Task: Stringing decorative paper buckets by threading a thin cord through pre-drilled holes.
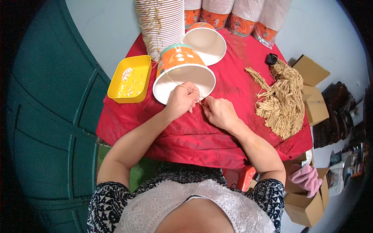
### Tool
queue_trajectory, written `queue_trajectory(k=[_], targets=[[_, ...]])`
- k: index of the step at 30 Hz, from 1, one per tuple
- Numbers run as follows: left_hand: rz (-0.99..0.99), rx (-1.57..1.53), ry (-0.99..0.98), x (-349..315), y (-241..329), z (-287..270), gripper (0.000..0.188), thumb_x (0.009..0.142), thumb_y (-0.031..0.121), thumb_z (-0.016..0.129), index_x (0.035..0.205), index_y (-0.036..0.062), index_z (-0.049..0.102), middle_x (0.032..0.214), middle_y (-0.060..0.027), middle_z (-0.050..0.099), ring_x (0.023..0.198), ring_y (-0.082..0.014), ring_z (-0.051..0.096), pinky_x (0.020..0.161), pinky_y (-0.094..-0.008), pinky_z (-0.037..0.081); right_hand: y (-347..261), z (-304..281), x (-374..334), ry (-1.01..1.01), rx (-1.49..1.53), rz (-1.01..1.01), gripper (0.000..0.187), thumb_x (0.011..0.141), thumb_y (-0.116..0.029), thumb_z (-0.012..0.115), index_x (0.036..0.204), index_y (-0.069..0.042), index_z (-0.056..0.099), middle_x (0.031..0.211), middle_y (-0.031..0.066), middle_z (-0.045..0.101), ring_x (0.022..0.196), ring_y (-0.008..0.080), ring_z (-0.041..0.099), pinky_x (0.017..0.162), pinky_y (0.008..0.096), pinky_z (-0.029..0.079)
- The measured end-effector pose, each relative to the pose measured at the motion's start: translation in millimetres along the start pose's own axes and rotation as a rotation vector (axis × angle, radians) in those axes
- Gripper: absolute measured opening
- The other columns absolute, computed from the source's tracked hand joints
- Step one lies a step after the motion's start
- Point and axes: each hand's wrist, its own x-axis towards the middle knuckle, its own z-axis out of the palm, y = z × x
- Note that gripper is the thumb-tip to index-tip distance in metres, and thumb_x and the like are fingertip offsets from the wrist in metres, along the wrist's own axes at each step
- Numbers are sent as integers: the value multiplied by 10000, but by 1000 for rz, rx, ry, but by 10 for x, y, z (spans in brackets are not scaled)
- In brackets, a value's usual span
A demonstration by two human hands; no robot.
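An orange paper bucket (179, 58) with white figures and a teal base lies on its side, its white mouth toward me. Tan string (173, 80) runs from its wall to my fingers. In front of the mouth, my left hand (182, 98) pinches this string. Close by on the right, my right hand (220, 112) is closed on the string too, knuckles up; its fingertips are partly hidden. Loops of string cross between the two hands. Behind lies a second bucket (206, 44), also on its side. At the left, a yellow tray (145, 79) holds small white and coloured bits.
On the red cloth (233, 149), a heap of tan strings (285, 103) lies at the right, a small black object (271, 59) beside it. A tall stack of buckets (161, 27) and several wrapped stacks stand at the back. Cardboard boxes (305, 209) are right of the table.
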Motion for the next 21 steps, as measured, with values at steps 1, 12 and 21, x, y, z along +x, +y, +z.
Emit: queue_trajectory(k=[1,12,21], targets=[[8,-12,4,-1,-3,-4,59,897,27,540,904,-21,574,703,-39,596,506,-73,535,396,-230,459,2,-1,1,0,2,1,172,842,-148,604,792,16,608,667,257,632,646,423,651,598,516,520],[20,-15,-37,-3,-4,-21,71,871,32,632,891,-21,589,683,-34,596,502,-64,533,407,-215,455,-7,12,1,120,289,-24,128,838,-124,616,858,-6,662,714,226,653,674,407,661,617,493,530],[20,10,-81,6,-33,-57,83,879,58,650,881,-21,626,656,-40,611,495,-74,548,431,-213,467,26,70,49,132,525,78,124,840,-73,606,801,31,660,731,228,663,680,350,686,619,433,528]])
